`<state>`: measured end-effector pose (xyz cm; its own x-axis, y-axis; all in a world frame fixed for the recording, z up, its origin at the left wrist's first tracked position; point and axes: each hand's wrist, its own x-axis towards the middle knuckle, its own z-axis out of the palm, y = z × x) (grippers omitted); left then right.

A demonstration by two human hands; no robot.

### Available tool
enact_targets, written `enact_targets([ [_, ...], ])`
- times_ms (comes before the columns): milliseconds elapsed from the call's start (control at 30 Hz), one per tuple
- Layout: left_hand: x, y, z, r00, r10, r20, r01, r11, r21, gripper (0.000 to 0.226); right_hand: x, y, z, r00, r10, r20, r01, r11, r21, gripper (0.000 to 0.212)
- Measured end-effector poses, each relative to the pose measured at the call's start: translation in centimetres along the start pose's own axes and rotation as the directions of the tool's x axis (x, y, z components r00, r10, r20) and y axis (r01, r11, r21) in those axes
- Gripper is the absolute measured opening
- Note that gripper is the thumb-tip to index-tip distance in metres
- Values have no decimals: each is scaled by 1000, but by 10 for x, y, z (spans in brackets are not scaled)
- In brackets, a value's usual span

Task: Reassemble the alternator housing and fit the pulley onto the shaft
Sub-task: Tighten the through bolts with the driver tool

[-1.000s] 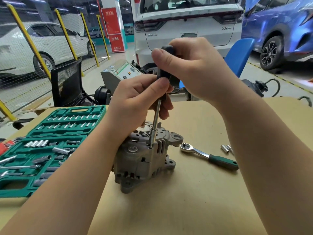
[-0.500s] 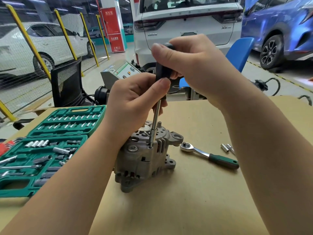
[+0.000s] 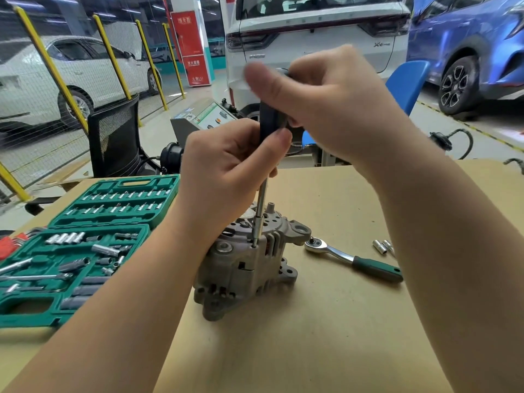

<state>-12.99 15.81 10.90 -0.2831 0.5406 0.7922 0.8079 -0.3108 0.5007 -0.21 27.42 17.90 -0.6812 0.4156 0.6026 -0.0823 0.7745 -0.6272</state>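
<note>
Since a second ago the right hand (image 3: 334, 109) has turned on the driver's handle: its thumb now sticks out to the left and is blurred, where before it lay along the grip. The alternator housing (image 3: 249, 265) has not shifted.

The housing stands near the middle of the cardboard-covered table (image 3: 326, 336), grey cast metal with ribbed slots on its side and mounting ears at the right and lower right. Its two halves are closed together, a seam showing partway down the body. The screwdriver (image 3: 262, 205) stands nearly upright, its thin steel shank running down to a bolt hole at the housing's upper edge, its tip seated there.

The left hand (image 3: 226, 171) is curled around the lower end of the black handle and the top of the shank, thumb pressed against the handle. The right hand is closed over the handle's top, fingers wrapped, thumb out.

To the left lies an open green socket case (image 3: 93, 251): the lid half holds rows of small bits, the tray half holds sockets, extensions and a long bar, some loose in their slots. To the right of the housing a ratchet wrench (image 3: 354, 259) with a green grip lies flat, and beyond it a few loose sockets (image 3: 382, 246).
</note>
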Motion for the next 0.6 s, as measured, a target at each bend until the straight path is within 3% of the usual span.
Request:
enact_targets([
  [67, 0, -2, -1, 997, -61, 46, 66, 990, -121, 26, 1, 4, -5, 992, -8, 124, -11, 988, 155, 49],
  [133, 2, -3, -4, 983, -125, 133, 160, 942, -296, 23, 0, 5, -6, 991, -55, 125, 42, 994, 99, 39],
  [233, 6, -3, -8, 942, -205, 265, 308, 841, -444, 25, -1, 1, -1, 996, -85, 27, 87, 994, -72, 46],
  [300, 6, -1, -6, 945, -211, 251, 300, 864, -405, 24, -1, -1, 4, 995, -53, -84, 30, 967, -255, 55],
  [367, 2, 0, -3, 979, -137, 151, 172, 951, -258, 18, -2, -4, 11, 978, -16, -209, -81, 892, -444, 60],
  [433, -1, 1, -1, 998, -19, 61, 24, 996, -82, 19, -4, -8, 15, 956, -40, -291, -124, 844, -521, 63],
  [500, -1, 0, -1, 999, 35, 34, -33, 998, -48, 21, -2, -7, 13, 963, -46, -265, -85, 882, -463, 67],
  [600, 1, -1, -3, 991, -67, 115, 93, 967, -238, 21, 0, 0, 1, 998, -28, 63, 33, 996, -89, 53],
])
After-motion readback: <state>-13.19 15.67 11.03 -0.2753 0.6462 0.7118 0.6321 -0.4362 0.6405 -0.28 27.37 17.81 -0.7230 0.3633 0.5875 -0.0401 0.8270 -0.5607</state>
